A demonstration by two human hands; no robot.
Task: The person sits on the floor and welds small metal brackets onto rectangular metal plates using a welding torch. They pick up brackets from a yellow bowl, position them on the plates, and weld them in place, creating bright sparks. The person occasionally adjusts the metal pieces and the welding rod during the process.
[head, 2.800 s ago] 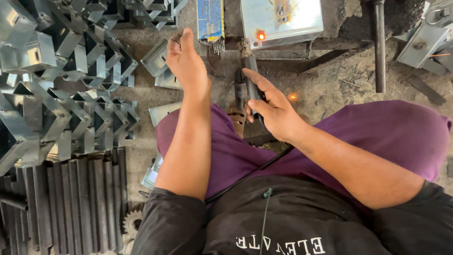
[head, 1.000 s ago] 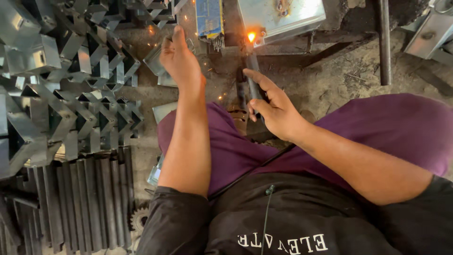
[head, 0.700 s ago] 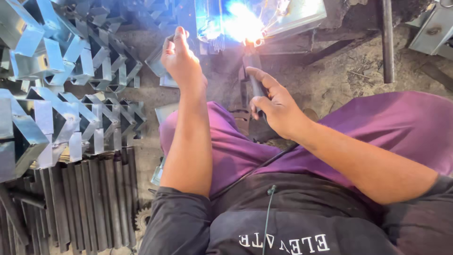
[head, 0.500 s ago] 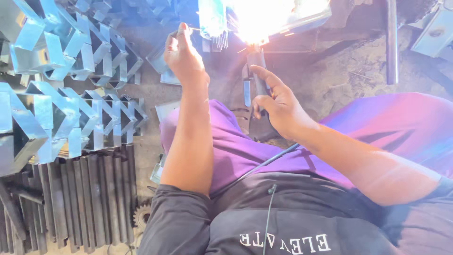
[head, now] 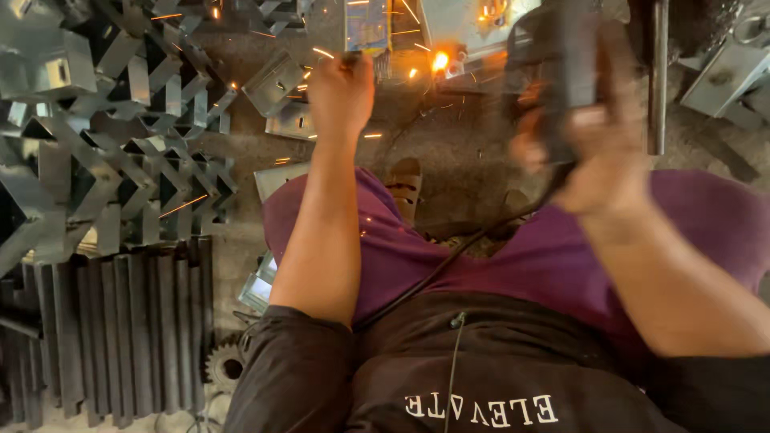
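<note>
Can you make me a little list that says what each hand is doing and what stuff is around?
left hand: closed on a small piece by the glowing spot
right hand: blurred, raised, grip around a dark tool
cable: runs across the purple trousers
sparks: flying near the top
left side: bent metal brackets, dark bars, gear

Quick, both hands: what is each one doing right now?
Left hand: closed in a fist near the sparks; what it grips cannot be told.
Right hand: closed on a dark welding tool, blurred.
</note>
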